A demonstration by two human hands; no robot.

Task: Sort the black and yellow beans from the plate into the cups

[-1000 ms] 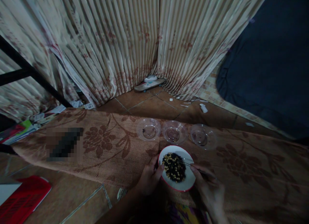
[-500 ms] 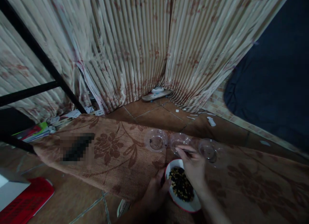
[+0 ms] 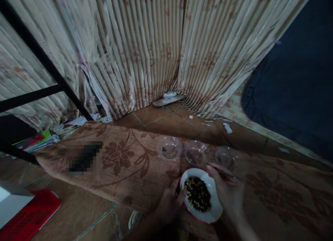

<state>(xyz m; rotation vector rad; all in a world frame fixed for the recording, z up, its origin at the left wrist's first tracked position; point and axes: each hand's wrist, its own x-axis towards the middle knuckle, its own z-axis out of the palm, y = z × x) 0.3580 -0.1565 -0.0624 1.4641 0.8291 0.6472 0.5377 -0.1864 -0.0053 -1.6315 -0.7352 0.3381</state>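
Note:
My left hand grips the left side of a white bowl with a red rim, thumb over its edge. The bowl is tilted and holds a mix of small black and yellow grains or beans. Above the bowl's right side, my right hand is closed on a thin metal tool that looks like tweezers; its tip points left near the middle cup. Beyond the bowl stand three clear plastic cups in a row: left cup with a few dark bits, middle cup, and right cup, its contents unclear.
A brown flowered cloth covers the long table. A blurred dark object lies at its left. Papers and a black metal frame stand left. Curtains, a skateboard and a red item are around.
My right hand has moved right with the tool, away from over the middle cup. The bowl and left hand have shifted slightly to the right and up.

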